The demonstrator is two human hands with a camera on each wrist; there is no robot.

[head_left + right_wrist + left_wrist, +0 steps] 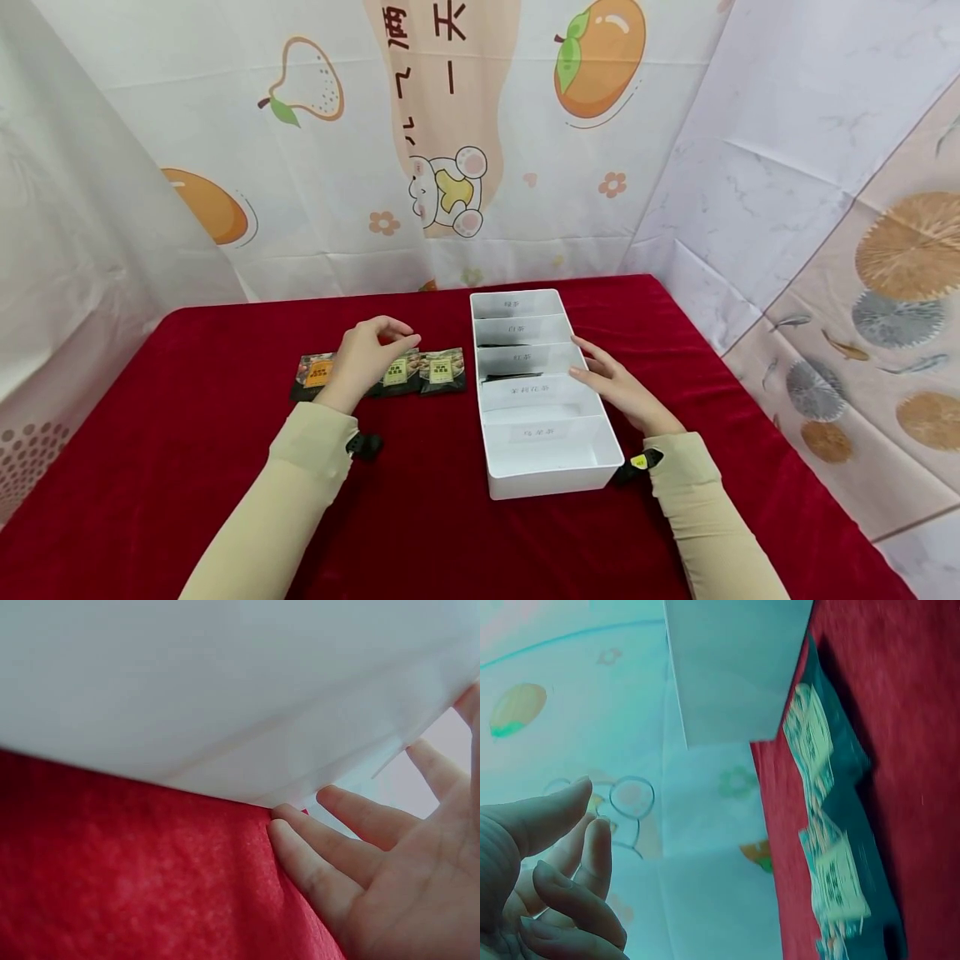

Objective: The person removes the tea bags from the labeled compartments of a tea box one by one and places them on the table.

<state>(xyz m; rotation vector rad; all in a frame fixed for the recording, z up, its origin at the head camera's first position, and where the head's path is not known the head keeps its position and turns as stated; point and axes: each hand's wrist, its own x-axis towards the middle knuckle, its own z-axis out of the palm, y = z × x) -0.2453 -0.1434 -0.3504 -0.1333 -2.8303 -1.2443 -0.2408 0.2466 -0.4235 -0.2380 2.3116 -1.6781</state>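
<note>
A white divided box [551,483] with labelled compartments stands on the red table. Dark edges of flat things show in several of its back compartments; the two nearest show bare white floors. My right hand [618,389] rests its spread fingertips against the box's right side, and the right wrist view has those fingers [322,877] along the white wall. To the left lies a row of small dark sachets: one with an orange label [318,372], others with yellow-green labels [441,371]. Above the row hovers my left hand [370,354], loosely curled, with nothing between thumb and fingers; it hides part of the row.
A red cloth [217,433] covers the table. Behind it hangs a white curtain [315,192] with fruit and bear prints. A patterned curtain [862,333] closes off the right side.
</note>
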